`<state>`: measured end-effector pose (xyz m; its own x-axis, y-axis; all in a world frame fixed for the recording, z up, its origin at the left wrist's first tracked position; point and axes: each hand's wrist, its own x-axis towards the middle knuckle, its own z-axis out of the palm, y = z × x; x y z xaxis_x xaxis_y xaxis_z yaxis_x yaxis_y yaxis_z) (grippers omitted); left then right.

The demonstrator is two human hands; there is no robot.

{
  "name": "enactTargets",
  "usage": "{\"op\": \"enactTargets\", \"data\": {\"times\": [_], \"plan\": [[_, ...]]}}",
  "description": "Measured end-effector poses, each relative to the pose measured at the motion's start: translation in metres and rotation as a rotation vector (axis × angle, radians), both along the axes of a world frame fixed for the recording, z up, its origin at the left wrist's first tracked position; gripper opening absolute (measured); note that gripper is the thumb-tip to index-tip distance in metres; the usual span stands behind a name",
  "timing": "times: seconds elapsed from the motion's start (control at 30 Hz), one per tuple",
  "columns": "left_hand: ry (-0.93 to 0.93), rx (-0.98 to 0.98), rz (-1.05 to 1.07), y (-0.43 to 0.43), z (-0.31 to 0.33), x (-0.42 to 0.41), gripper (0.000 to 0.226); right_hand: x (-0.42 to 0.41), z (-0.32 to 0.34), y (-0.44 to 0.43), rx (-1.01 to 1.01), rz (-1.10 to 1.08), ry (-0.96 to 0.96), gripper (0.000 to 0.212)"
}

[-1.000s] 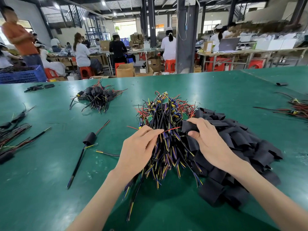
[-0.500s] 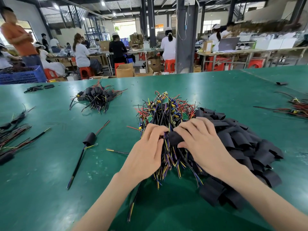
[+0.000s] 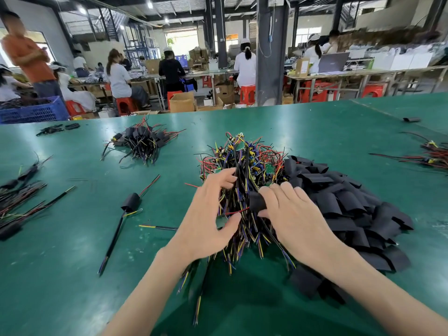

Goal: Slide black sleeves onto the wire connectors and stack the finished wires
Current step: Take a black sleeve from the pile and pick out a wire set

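A tangled heap of coloured wires with small green boards (image 3: 242,166) lies in the middle of the green table (image 3: 72,275). To its right sits a pile of flat black sleeves (image 3: 344,204). My right hand (image 3: 291,217) pinches one black sleeve (image 3: 256,202) over the wire heap. My left hand (image 3: 211,214) has its fingers curled into the wires, thumb and finger pinching a small green board with a red lead that runs into the sleeve. A stack of sleeved wires (image 3: 143,141) lies far left.
One sleeved wire (image 3: 126,209) lies alone left of my hands, with a loose lead (image 3: 157,227) beside it. More wires lie at the left edge (image 3: 17,202) and right edge (image 3: 431,158). A blue crate (image 3: 34,110) stands beyond the table; people work at benches behind.
My right hand brought the sleeve left from the sleeve pile to the wire heap. My left hand opened up and now pinches a board with a red lead at the sleeve's mouth.
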<state>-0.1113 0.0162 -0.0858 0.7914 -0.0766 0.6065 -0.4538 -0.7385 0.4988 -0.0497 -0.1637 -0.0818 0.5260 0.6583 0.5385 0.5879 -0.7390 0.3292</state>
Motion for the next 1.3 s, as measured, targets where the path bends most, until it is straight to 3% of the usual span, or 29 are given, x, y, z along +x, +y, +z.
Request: {"op": "enactTargets", "data": {"times": [0.1, 0.17, 0.33, 0.57, 0.77, 0.9, 1.03, 1.1, 1.2, 1.3], "plan": [[0.072, 0.250, 0.155, 0.016, 0.002, 0.001, 0.048, 0.008, 0.001, -0.005, 0.040, -0.008, 0.020, 0.045], [0.100, 0.282, 0.183, 0.020, 0.001, 0.003, 0.035, 0.012, 0.000, -0.007, 0.054, -0.009, 0.023, 0.046], [0.136, 0.143, 0.121, 0.021, 0.006, 0.003, 0.019, 0.014, 0.000, -0.009, 0.079, 0.010, 0.051, 0.046], [0.301, 0.014, 0.057, 0.029, 0.019, -0.005, 0.015, 0.008, 0.005, -0.011, -0.004, 0.028, 0.087, 0.047], [0.494, -0.002, -0.084, 0.026, 0.025, -0.010, 0.011, -0.001, 0.005, -0.003, -0.019, 0.199, 0.208, 0.042], [0.541, -0.126, -0.138, 0.019, 0.026, -0.011, 0.013, -0.007, 0.003, 0.002, -0.014, 0.246, 0.273, 0.041], [0.512, -0.136, -0.116, 0.011, 0.023, -0.008, 0.017, -0.006, 0.001, 0.003, -0.025, 0.297, 0.293, 0.033], [0.502, -0.182, -0.131, 0.010, 0.023, -0.006, 0.006, -0.003, 0.001, 0.002, -0.086, 0.276, 0.269, 0.032], [0.519, -0.251, -0.137, 0.010, 0.020, -0.006, 0.037, 0.001, 0.003, -0.001, -0.049, 0.265, 0.262, 0.033], [0.421, -0.264, -0.093, 0.010, 0.019, -0.005, 0.019, 0.008, 0.000, -0.004, -0.026, 0.274, 0.269, 0.037]]}}
